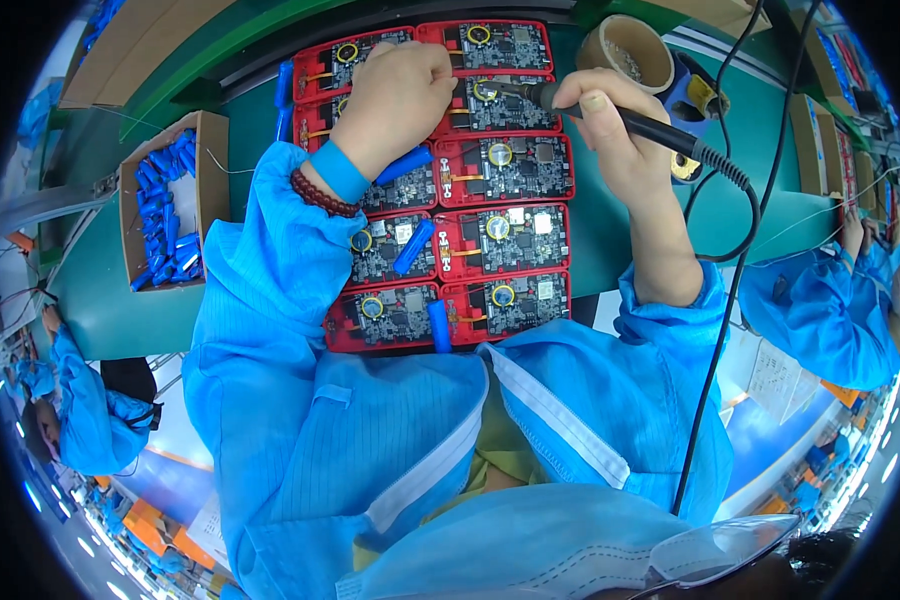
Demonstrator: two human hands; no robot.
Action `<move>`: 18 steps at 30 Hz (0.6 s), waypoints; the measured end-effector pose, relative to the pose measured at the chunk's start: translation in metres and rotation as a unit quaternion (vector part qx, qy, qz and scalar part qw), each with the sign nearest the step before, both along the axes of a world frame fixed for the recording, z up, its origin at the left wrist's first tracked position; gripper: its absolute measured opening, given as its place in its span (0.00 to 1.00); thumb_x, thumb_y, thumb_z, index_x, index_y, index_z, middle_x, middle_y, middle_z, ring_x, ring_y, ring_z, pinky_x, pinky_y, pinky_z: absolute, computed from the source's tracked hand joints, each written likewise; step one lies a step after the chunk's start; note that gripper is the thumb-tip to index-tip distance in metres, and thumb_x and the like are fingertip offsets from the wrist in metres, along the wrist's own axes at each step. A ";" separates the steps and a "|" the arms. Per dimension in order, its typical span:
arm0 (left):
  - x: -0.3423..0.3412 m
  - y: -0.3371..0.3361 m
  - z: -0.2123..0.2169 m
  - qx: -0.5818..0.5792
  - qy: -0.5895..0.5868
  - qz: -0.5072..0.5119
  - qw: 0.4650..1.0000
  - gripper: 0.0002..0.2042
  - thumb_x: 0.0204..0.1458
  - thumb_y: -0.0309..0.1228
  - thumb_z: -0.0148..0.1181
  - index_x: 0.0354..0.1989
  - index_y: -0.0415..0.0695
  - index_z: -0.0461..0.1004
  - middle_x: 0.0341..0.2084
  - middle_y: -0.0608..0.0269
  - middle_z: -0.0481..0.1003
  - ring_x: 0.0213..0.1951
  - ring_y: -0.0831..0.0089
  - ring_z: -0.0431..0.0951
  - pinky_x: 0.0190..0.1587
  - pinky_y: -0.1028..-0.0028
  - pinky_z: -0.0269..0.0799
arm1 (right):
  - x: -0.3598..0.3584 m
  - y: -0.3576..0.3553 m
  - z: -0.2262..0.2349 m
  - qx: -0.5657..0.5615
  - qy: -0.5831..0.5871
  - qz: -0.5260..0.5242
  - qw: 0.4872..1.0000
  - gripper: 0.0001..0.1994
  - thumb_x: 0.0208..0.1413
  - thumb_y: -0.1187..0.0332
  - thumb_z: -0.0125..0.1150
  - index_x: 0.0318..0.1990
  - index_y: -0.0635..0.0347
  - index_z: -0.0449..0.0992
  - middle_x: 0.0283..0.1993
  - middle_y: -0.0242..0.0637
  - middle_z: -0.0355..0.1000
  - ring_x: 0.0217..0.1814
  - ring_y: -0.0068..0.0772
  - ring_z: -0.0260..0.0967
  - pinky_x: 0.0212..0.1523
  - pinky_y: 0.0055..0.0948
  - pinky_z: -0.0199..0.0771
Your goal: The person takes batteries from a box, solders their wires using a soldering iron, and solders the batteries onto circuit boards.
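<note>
My right hand (620, 135) grips a soldering iron (660, 130) with a black handle. Its tip reaches the round yellow-rimmed coin cell on a circuit board (518, 112) in the right column, second row from the far end. Close by on the left, my left hand (398, 95) is closed, fingertips pinched beside that same board; whatever they hold is hidden. The boards sit in red plastic housings (438, 222), laid out in two columns. Blue cylinders (414, 247) lie on and between several housings. My left hand and wrist cover part of the upper left housings.
On the left stands a cardboard box (213, 180) of small blue cylinders. A round tan container (610, 55) and a blue holder with yellow pads (705, 100) stand at the far right on the green table (260, 310). The black cable (735, 290) hangs along my right side. Other people work on both sides.
</note>
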State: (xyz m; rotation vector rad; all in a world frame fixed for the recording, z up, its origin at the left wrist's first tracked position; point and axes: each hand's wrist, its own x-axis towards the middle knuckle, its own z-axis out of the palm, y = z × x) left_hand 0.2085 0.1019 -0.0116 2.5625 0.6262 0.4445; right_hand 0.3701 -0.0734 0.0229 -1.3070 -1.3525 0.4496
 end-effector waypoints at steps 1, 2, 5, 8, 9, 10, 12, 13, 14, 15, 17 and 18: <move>0.000 0.000 -0.002 0.009 -0.005 0.004 1.000 0.06 0.48 0.32 0.53 0.27 0.45 0.74 0.29 0.57 0.74 0.39 0.51 0.71 0.42 0.55 0.66 | -0.001 0.001 0.000 -0.002 0.001 0.001 1.000 0.10 0.59 0.67 0.53 0.34 0.65 0.75 0.31 0.36 0.73 0.32 0.25 0.68 0.33 0.23 0.68; 0.000 0.000 -0.004 0.007 -0.004 0.005 1.000 0.06 0.48 0.32 0.53 0.27 0.45 0.74 0.29 0.57 0.74 0.39 0.51 0.71 0.42 0.55 0.66 | -0.002 0.003 0.000 -0.008 -0.006 -0.001 1.000 0.10 0.59 0.67 0.53 0.34 0.65 0.75 0.31 0.36 0.73 0.32 0.25 0.69 0.34 0.23 0.68; 0.002 0.000 -0.008 0.044 -0.062 0.002 0.997 0.06 0.46 0.28 0.56 0.24 0.39 0.71 0.21 0.56 0.70 0.30 0.57 0.70 0.36 0.63 0.65 | -0.001 0.006 -0.002 -0.014 -0.011 0.000 1.000 0.10 0.59 0.67 0.53 0.34 0.65 0.75 0.31 0.36 0.73 0.33 0.25 0.69 0.34 0.24 0.69; 0.003 0.001 -0.011 0.043 -0.057 0.009 0.997 0.06 0.46 0.29 0.56 0.24 0.39 0.71 0.22 0.56 0.70 0.31 0.57 0.70 0.36 0.62 0.65 | -0.001 0.007 -0.004 -0.013 -0.016 0.002 1.000 0.10 0.59 0.67 0.53 0.35 0.65 0.75 0.31 0.36 0.74 0.33 0.25 0.69 0.35 0.24 0.69; 0.003 0.001 -0.010 0.046 -0.056 0.008 0.997 0.05 0.46 0.29 0.56 0.24 0.40 0.71 0.22 0.56 0.70 0.31 0.57 0.70 0.36 0.62 0.65 | -0.001 0.007 -0.004 -0.011 -0.024 0.001 1.000 0.10 0.59 0.66 0.53 0.35 0.65 0.75 0.31 0.36 0.74 0.34 0.26 0.70 0.36 0.24 0.69; 0.003 0.001 -0.010 0.049 -0.056 0.007 0.997 0.05 0.46 0.29 0.56 0.24 0.40 0.71 0.22 0.56 0.70 0.32 0.57 0.70 0.37 0.62 0.65 | -0.002 0.007 -0.004 -0.012 -0.024 0.002 1.000 0.10 0.59 0.66 0.53 0.35 0.65 0.75 0.31 0.36 0.74 0.34 0.26 0.70 0.36 0.24 0.69; 0.002 0.000 -0.010 0.051 -0.055 0.011 0.997 0.05 0.46 0.29 0.56 0.24 0.40 0.71 0.22 0.56 0.70 0.32 0.57 0.70 0.37 0.62 0.65 | -0.003 0.008 -0.004 -0.026 -0.009 -0.001 1.000 0.10 0.59 0.66 0.54 0.35 0.65 0.75 0.32 0.36 0.74 0.34 0.27 0.70 0.37 0.24 0.70; 0.002 0.000 -0.010 0.053 -0.054 0.014 0.997 0.05 0.46 0.29 0.56 0.24 0.40 0.71 0.22 0.56 0.70 0.32 0.56 0.70 0.37 0.62 0.65 | -0.003 0.008 -0.005 -0.027 -0.009 -0.001 1.000 0.10 0.59 0.66 0.54 0.35 0.65 0.75 0.32 0.36 0.74 0.34 0.27 0.70 0.37 0.24 0.70; 0.002 -0.001 -0.010 0.053 -0.054 0.014 0.997 0.05 0.46 0.29 0.56 0.24 0.40 0.71 0.22 0.56 0.70 0.32 0.56 0.70 0.37 0.62 0.65 | -0.003 0.008 -0.006 -0.027 -0.020 -0.002 0.999 0.10 0.58 0.66 0.54 0.35 0.65 0.75 0.32 0.37 0.74 0.35 0.28 0.70 0.37 0.25 0.70; 0.002 -0.001 -0.010 0.051 -0.056 0.014 0.997 0.05 0.46 0.29 0.56 0.25 0.40 0.72 0.22 0.56 0.71 0.32 0.56 0.70 0.37 0.62 0.65 | -0.003 0.008 -0.006 -0.028 -0.032 -0.004 0.999 0.10 0.58 0.66 0.55 0.34 0.65 0.75 0.32 0.37 0.74 0.35 0.29 0.71 0.37 0.26 0.70; 0.002 -0.001 -0.011 0.049 -0.057 0.013 0.997 0.05 0.46 0.29 0.56 0.25 0.40 0.72 0.22 0.56 0.71 0.32 0.56 0.70 0.37 0.62 0.65 | -0.003 0.007 -0.005 -0.027 -0.035 -0.002 0.999 0.10 0.58 0.66 0.55 0.34 0.65 0.75 0.33 0.38 0.74 0.35 0.30 0.71 0.37 0.26 0.70; 0.002 -0.001 -0.012 0.053 -0.059 0.011 0.997 0.05 0.46 0.29 0.56 0.25 0.40 0.72 0.22 0.56 0.71 0.32 0.56 0.70 0.37 0.62 0.65 | -0.003 0.007 -0.005 -0.026 -0.039 0.000 0.999 0.09 0.57 0.66 0.56 0.34 0.65 0.75 0.33 0.38 0.74 0.35 0.31 0.71 0.37 0.27 0.70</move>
